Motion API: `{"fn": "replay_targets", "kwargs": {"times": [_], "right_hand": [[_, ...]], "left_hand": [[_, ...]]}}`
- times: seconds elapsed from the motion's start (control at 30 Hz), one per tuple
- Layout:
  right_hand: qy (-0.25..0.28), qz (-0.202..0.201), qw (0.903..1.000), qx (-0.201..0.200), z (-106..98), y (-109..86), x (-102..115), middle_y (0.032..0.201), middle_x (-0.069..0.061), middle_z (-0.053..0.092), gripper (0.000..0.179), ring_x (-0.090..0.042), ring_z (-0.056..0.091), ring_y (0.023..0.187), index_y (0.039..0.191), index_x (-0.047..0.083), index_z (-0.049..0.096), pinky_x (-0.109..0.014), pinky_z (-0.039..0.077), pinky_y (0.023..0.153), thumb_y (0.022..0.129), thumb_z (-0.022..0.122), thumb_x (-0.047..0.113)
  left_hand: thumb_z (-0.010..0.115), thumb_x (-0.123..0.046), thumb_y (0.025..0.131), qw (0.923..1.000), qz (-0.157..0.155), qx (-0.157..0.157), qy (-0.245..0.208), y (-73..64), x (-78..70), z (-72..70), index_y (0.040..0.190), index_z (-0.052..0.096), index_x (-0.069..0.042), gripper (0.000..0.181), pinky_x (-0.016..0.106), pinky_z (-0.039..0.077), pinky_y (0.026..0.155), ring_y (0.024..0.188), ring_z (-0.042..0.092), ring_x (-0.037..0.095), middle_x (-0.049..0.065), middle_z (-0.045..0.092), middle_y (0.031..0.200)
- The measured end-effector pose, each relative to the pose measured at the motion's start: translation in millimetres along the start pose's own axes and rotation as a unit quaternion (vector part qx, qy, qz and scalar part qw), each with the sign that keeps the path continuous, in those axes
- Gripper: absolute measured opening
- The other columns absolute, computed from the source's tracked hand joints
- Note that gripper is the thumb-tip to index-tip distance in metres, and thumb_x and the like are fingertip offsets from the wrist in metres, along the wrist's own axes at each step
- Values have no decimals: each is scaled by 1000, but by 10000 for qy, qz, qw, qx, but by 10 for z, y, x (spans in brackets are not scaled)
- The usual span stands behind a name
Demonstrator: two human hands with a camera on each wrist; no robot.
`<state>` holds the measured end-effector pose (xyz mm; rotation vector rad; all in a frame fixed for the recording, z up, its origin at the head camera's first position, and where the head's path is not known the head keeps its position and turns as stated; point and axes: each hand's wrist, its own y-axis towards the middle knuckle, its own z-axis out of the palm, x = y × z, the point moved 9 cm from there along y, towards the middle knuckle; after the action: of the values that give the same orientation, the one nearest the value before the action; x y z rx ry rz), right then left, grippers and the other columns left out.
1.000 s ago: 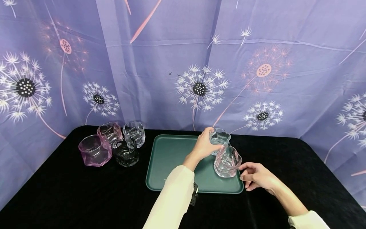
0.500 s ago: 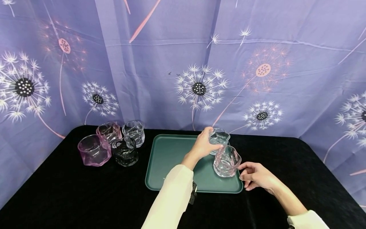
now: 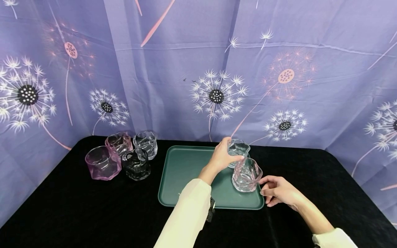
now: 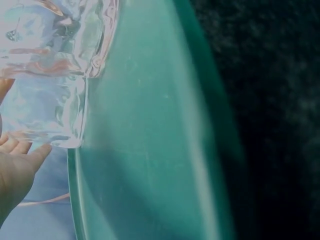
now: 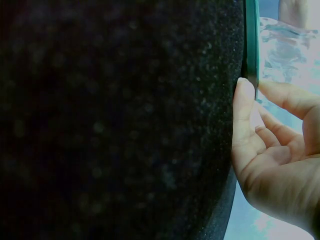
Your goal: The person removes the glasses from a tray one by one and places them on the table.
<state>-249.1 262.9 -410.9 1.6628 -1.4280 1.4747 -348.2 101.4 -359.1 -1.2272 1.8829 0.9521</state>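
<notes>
In the head view, my left hand [image 3: 222,156] grips a clear glass [image 3: 239,148] from its left side, at the back right of the green tray [image 3: 183,172]. A faintly pink glass [image 3: 247,175] stands in front of it on the tray and overlaps it in view. My left thumb lies close to that glass's rim. My right hand [image 3: 280,191] is at the tray's right edge; in the right wrist view its thumb and a finger [image 5: 287,97] pinch the tray's rim [image 5: 252,45]. Part of the left hand is outside the left wrist view.
Several glasses stand grouped left of the tray on the black cloth [image 3: 77,213]: a purple one [image 3: 103,165], a pink one [image 3: 119,143], a dark one [image 3: 136,165] and a clear one [image 3: 146,144]. A lilac dandelion-patterned curtain [image 3: 173,79] hangs behind the table.
</notes>
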Motion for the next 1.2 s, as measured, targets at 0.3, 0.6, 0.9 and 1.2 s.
{"fn": "replay_targets", "kwargs": {"times": [0.3, 0.6, 0.9, 1.2], "right_hand": [[28, 17, 10000, 23, -3, 2, -14, 75, -5, 59, 40, -17, 58, 58, 113, -14, 43, -38, 53, 54, 82, 61, 2], [11, 21, 10000, 20, -3, 1, -14, 74, -5, 59, 39, -17, 58, 58, 113, -14, 43, -38, 53, 54, 82, 61, 2], [-3, 19, 10000, 13, -3, 3, -15, 75, -5, 59, 40, -17, 57, 58, 113, -14, 43, -38, 53, 54, 82, 62, 3], [8, 45, 10000, -24, -3, 1, -12, 74, -5, 59, 40, -17, 58, 58, 113, -14, 43, -38, 53, 53, 82, 62, 2]], "left_hand": [[79, -27, 72, 10000, 36, 2, 42, 5, -12, -14, 129, 41, -3, 73, 32, 39, 94, 117, 45, 24, 10, 50, 126], [82, -30, 67, 9993, 82, -172, 309, 2, 27, -68, 128, 43, -3, 78, 32, 40, 93, 111, 46, 22, 10, 45, 120], [81, -34, 67, 9984, -47, 159, 532, 13, 53, -52, 136, 39, -4, 86, 33, 36, 97, 121, 37, 22, 9, 45, 132], [82, -33, 67, 9986, 29, 92, 529, -11, 19, -81, 134, 42, -2, 84, 32, 38, 96, 117, 39, 22, 11, 48, 128]]}}
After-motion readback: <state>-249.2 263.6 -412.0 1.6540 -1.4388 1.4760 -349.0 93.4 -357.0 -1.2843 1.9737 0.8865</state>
